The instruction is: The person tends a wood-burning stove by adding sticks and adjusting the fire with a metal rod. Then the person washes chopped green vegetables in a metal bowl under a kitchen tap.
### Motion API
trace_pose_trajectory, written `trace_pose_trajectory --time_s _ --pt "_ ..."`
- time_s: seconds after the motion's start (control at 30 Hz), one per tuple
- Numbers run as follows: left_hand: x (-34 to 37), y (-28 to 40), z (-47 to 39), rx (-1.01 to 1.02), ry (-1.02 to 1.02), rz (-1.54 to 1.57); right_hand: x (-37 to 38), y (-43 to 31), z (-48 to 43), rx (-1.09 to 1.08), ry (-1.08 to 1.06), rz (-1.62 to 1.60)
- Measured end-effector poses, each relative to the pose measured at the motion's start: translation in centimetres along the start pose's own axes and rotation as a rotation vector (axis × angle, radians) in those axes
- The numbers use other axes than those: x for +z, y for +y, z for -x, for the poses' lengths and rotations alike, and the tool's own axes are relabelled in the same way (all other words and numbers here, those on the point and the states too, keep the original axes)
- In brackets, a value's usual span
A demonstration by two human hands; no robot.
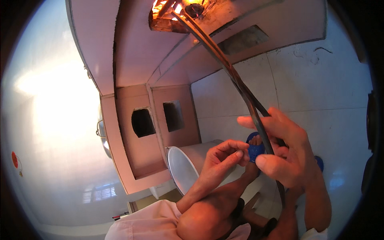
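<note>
My right hand holds a pair of long dark metal fire tongs, whose arms cross and run up to the top of the view. Their far tips reach into the burning wood in the stove's fire opening. My left hand is to the left of the tongs, its thumb and fingertips drawn together. Whether anything small is between them cannot be told. A round dark lump lies by the flames, near the tongs' tips.
The tiled stove spans the upper left, with two dark square openings low on its side. A large metal pot or drum lies beside it. Blue clogs are on my feet on the tiled floor.
</note>
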State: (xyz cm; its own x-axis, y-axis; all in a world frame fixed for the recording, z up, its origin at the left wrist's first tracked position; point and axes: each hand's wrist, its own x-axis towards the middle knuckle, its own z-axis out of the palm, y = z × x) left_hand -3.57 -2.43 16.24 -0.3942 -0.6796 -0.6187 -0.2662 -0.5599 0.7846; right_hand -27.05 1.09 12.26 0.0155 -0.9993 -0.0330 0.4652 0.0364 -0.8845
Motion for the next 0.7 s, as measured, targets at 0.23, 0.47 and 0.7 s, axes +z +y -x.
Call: trace_pose_trajectory --time_s 0.23,0.47,0.7 --pt "-0.8 -0.4 0.1 0.0 -0.007 -0.017 0.9 0.8 1.2 0.003 -0.062 -0.064" --pt "-0.3 -0.2 -0.1 0.016 -0.061 0.021 1.9 1.4 -2.2 0.008 -0.007 -0.112" --pt "-0.7 -0.7 -0.2 0.015 -0.032 -0.012 1.6 0.6 -0.5 -0.085 0.052 -0.041"
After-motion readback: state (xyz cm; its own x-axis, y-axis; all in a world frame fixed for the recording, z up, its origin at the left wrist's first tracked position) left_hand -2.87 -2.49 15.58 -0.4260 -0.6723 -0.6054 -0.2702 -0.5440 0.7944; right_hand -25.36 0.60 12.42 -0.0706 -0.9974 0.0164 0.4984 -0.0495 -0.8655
